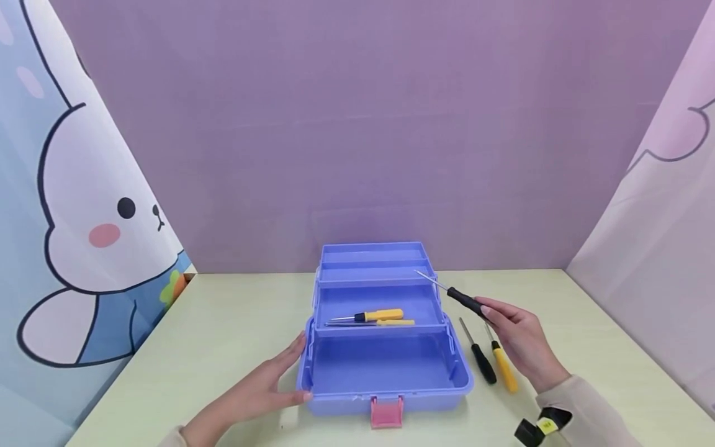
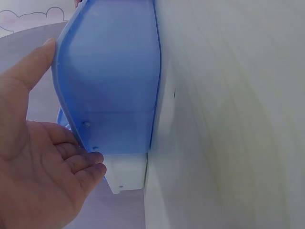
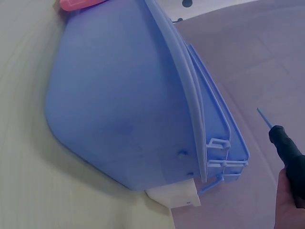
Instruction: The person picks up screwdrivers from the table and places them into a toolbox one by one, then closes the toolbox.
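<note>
A blue toolbox (image 1: 385,402) stands with its stepped trays (image 1: 374,273) unfolded toward the back. My left hand (image 1: 258,386) rests against its left side, the thumb near the front corner and the fingers farther back along the rim. In my right hand (image 1: 522,340) I hold a black-handled screwdriver (image 1: 466,301) by its handle, the shaft pointing up and left over the right edge of the trays. Two yellow-handled screwdrivers lie in the lower tray, one of them with a black collar (image 1: 385,315). The right wrist view shows the held screwdriver's handle (image 3: 286,145) in my grip.
On the table (image 1: 246,310) right of the box lie another black screwdriver (image 1: 483,364) and a yellow screwdriver (image 1: 504,369), beneath my right hand. A pink latch (image 1: 386,413) hangs at the box's front. A purple backdrop (image 1: 363,136) rises behind, with printed curtains on both sides.
</note>
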`<state>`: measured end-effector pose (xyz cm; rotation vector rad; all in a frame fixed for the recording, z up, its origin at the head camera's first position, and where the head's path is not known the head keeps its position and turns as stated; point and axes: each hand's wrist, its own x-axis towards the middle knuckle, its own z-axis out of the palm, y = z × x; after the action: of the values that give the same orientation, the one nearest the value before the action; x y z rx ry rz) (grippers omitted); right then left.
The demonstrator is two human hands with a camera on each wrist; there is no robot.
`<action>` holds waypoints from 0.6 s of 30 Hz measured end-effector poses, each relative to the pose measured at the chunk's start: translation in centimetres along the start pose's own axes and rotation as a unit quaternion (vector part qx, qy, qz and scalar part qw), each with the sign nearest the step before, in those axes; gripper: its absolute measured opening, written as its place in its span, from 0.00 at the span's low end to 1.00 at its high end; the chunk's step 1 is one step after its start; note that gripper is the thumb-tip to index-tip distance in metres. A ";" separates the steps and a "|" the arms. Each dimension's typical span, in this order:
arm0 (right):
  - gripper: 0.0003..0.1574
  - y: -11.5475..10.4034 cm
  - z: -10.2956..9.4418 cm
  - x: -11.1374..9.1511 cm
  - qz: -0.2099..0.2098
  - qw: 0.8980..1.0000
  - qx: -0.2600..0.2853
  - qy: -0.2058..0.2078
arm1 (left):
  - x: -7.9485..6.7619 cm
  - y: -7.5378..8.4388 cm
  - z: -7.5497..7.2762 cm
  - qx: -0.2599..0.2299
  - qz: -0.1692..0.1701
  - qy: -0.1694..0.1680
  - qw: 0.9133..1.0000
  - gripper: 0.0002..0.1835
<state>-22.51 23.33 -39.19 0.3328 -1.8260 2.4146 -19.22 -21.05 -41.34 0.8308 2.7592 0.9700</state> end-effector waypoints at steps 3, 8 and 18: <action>0.17 0.1 0.4 0.3 0.011 1.000 -0.029 0.003 | 0.0 0.0 0.0 -0.001 0.001 0.001 1.000 0.48; 0.13 0.2 0.9 0.7 0.043 0.996 -0.074 0.015 | 0.0 0.0 0.0 -0.006 0.006 -0.002 1.000 0.48; 0.27 -0.2 2.6 1.8 0.062 0.987 -0.146 0.002 | 0.0 -0.2 -0.1 0.006 -0.001 0.001 1.000 0.49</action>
<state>-23.89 20.77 -37.91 0.1930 -2.2185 2.1703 -19.31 -21.21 -41.38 0.8301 2.7696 0.9539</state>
